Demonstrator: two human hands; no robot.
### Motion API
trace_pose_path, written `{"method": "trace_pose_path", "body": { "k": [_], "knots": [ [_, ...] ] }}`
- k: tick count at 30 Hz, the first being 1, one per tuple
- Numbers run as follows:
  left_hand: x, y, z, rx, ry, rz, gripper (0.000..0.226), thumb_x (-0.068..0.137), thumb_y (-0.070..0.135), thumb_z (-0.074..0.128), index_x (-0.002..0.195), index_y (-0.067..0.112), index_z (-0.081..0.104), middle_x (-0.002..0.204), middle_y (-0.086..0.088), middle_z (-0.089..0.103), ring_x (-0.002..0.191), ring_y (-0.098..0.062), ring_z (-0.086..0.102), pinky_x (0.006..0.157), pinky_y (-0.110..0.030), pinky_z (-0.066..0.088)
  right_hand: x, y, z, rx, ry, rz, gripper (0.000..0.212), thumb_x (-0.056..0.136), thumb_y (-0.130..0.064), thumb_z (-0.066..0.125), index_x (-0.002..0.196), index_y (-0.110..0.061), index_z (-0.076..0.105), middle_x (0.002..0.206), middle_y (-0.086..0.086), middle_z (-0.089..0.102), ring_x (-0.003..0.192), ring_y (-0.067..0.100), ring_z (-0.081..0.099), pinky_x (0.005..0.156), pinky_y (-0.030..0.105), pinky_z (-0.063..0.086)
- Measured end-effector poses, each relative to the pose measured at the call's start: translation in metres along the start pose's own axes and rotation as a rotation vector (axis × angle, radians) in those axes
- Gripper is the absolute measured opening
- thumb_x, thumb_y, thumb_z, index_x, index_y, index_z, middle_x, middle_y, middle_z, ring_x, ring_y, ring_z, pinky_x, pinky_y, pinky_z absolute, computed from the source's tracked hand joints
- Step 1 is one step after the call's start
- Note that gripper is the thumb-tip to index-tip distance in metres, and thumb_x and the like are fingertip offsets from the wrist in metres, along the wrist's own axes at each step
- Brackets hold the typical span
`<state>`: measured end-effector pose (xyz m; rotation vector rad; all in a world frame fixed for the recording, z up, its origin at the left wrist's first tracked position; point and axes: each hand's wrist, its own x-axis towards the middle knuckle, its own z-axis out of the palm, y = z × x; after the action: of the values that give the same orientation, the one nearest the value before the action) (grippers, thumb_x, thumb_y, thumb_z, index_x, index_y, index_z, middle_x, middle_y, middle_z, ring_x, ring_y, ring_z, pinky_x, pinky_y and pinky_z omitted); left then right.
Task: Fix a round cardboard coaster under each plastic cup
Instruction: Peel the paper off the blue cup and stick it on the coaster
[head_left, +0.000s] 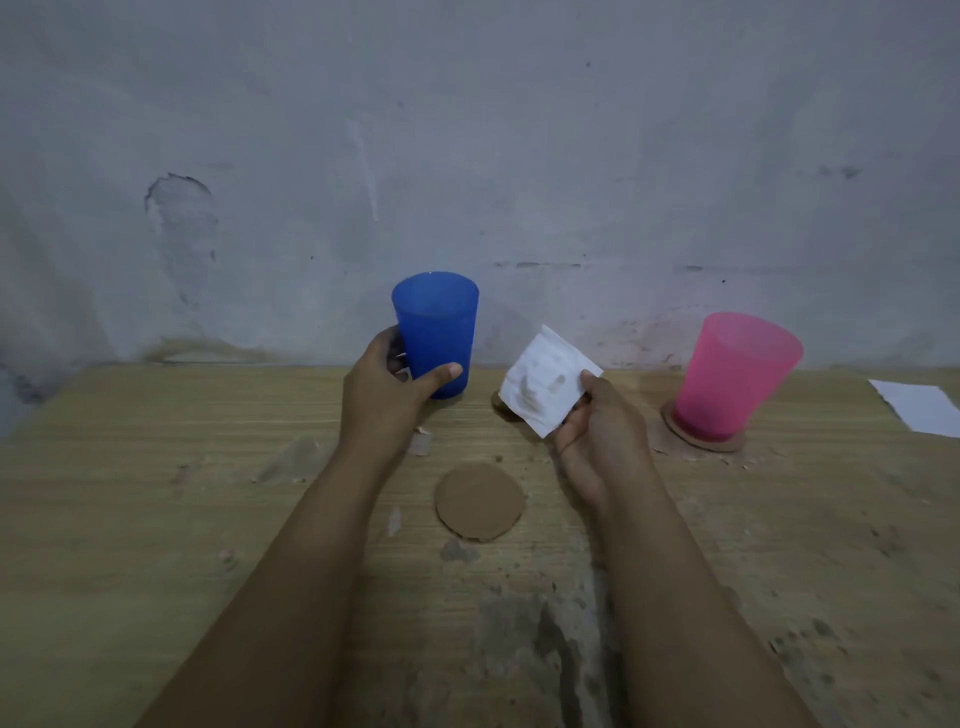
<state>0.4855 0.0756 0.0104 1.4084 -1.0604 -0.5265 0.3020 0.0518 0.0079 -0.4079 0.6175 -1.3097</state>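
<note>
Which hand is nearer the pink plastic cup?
Right. The right hand, pinching a white paper square, is just left of the pink plastic cup; the left hand grips the blue plastic cup, farther left.

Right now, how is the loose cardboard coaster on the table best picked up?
By its near edge, probably from above: the loose cardboard coaster lies flat on the table, offering only a thin rim. A fingertip pinch should lift it. Both hands are currently occupied.

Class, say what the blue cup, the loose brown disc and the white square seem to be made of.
Blue cup: likely plastic, smooth and slightly see-through.
Brown disc: probably cardboard, matte, rough-cut rim.
White square: seems thin paper or tape backing, creased, bending in the right hand.
</note>
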Motion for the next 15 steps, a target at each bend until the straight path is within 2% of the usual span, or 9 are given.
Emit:
{"method": "trace_pose_path", "body": {
  "k": [4, 8, 10, 13, 15],
  "knots": [
    [0.0, -0.008, -0.009, 0.033, -0.01, -0.028, 0.067, 0.07, 0.021, 0.082, 0.13, 0.018, 0.051, 0.121, 0.003, 0.062, 0.104, -0.01, 0.06, 0.089, -0.029, 0.051, 0.0, 0.0, 0.001, -0.009, -0.01, -0.013, 0.02, 0.098, -0.011, 0.043, 0.108, -0.002, 0.057, 0.105, 0.014, 0.07, 0.096, 0.025, 0.069, 0.094, 0.047, 0.05],
    [-0.004, -0.014, -0.012, 0.056, -0.032, -0.042, 0.069, 0.075, 0.022, 0.078, 0.136, 0.019, 0.047, 0.126, 0.002, 0.06, 0.111, -0.012, 0.058, 0.094, -0.033, 0.05, -0.001, 0.0, 0.004, -0.09, -0.058, -0.05, 0.019, 0.098, -0.016, 0.042, 0.105, -0.009, 0.058, 0.098, 0.009, 0.073, 0.09, 0.021, 0.071, 0.081, 0.041, 0.057],
    [-0.006, -0.014, -0.012, 0.052, -0.04, -0.047, 0.069, 0.077, 0.021, 0.076, 0.138, 0.019, 0.045, 0.128, 0.003, 0.059, 0.115, -0.012, 0.057, 0.095, -0.032, 0.049, -0.001, 0.001, 0.004, -0.144, -0.082, -0.066, 0.02, 0.099, -0.019, 0.042, 0.105, -0.011, 0.058, 0.101, 0.008, 0.072, 0.094, 0.023, 0.07, 0.083, 0.041, 0.056],
    [-0.01, -0.012, -0.012, 0.103, -0.024, -0.07, 0.079, 0.078, 0.021, 0.075, 0.145, 0.019, 0.033, 0.137, 0.001, 0.051, 0.125, -0.015, 0.048, 0.095, -0.027, 0.042, -0.003, 0.001, 0.004, -0.19, -0.107, -0.086, 0.021, 0.099, -0.02, 0.042, 0.106, -0.012, 0.06, 0.103, 0.008, 0.072, 0.097, 0.024, 0.069, 0.086, 0.041, 0.055],
    [-0.017, -0.006, -0.01, 0.119, 0.057, -0.115, 0.085, 0.078, 0.022, 0.075, 0.146, 0.017, 0.025, 0.144, -0.001, 0.044, 0.129, -0.015, 0.043, 0.093, -0.026, 0.039, -0.004, 0.001, 0.004, -0.208, -0.12, -0.084, 0.021, 0.098, -0.02, 0.043, 0.105, -0.012, 0.061, 0.102, 0.008, 0.073, 0.096, 0.024, 0.069, 0.083, 0.04, 0.056]
  ]
}}
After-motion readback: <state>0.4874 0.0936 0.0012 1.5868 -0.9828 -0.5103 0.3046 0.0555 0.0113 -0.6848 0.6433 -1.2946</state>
